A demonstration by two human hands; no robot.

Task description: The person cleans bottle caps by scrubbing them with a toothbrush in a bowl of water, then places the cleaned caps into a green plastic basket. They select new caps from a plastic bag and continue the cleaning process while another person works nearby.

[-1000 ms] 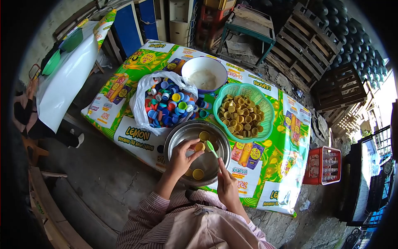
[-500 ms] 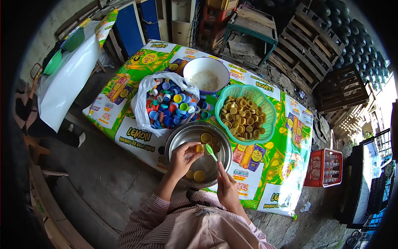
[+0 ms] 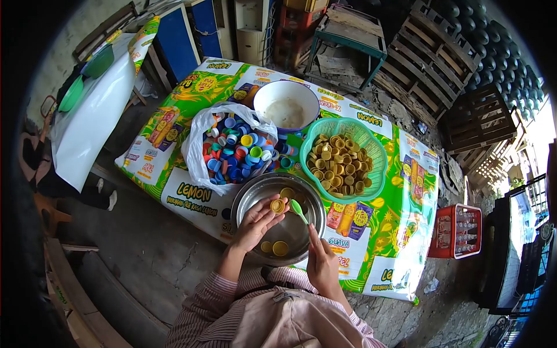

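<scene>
Over a steel basin (image 3: 241, 194), my left hand (image 3: 255, 225) pinches a yellow bottle cap (image 3: 278, 206) by its edge, with the round hollow side turned up. My right hand (image 3: 321, 261) is closed around the handle of a green toothbrush (image 3: 299, 211); its head is just right of the cap, apart from it. A few more yellow caps (image 3: 280, 249) lie in the basin, which has a shallow layer of what looks like water. Behind it, a green plastic basket (image 3: 377, 145) holds many yellow caps.
A white plastic bag (image 3: 196, 156) of mixed coloured caps stands left of the basket. A white enamel bowl (image 3: 287, 101) sits behind. Printed sheeting covers the table (image 3: 406, 232). A red bottle crate (image 3: 454, 232) stands on the floor at right; another person's foot (image 3: 112, 200) shows at left.
My left hand has turned the cap so its hollow side faces up. The toothbrush has come away from the cap, its head shifting slightly right.
</scene>
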